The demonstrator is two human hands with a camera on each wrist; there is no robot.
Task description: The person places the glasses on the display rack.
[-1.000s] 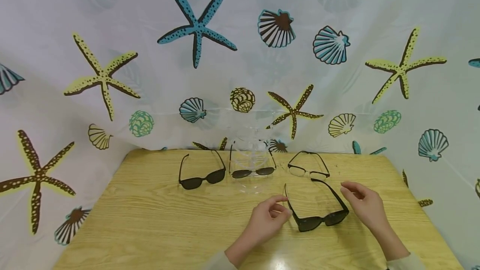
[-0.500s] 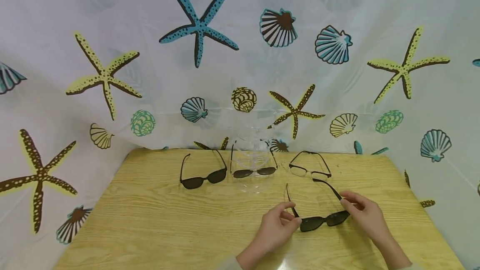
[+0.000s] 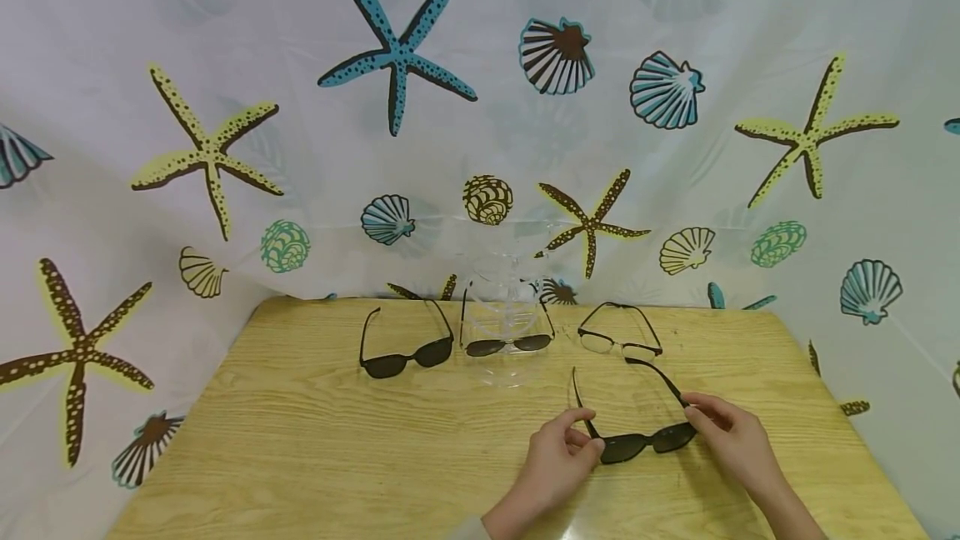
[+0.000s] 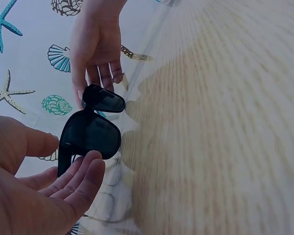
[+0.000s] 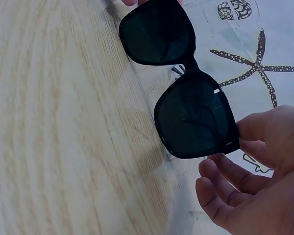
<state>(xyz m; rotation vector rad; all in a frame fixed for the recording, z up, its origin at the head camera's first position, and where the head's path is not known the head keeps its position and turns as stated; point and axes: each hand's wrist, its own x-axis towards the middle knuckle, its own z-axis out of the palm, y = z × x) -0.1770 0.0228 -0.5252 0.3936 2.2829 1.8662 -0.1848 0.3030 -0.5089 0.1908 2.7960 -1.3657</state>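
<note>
Black sunglasses [image 3: 649, 442] with dark lenses stand on the wooden table, temples unfolded and pointing toward the back. At their left corner, my left hand [image 3: 558, 455] pinches the frame near the hinge between thumb and fingers. My right hand [image 3: 735, 442] grips the opposite corner the same way, its index finger along the temple. From the left wrist, the dark lenses [image 4: 90, 132] show between both hands. The right wrist view has the near lens [image 5: 196, 117] large, with my right thumb and fingers [image 5: 225, 183] at its outer corner.
Behind, a row holds other black sunglasses [image 3: 405, 359], aviator sunglasses [image 3: 510, 345] by a clear transparent stand [image 3: 507, 319], and clear-lens glasses [image 3: 619, 346]. A white curtain [image 3: 450, 157] with starfish and shells surrounds the wooden table [image 3: 337, 457].
Both hands have closed in on the front sunglasses: the left moved right, the right moved down, from beside the temples to gripping the frame corners. The sunglasses have barely shifted.
</note>
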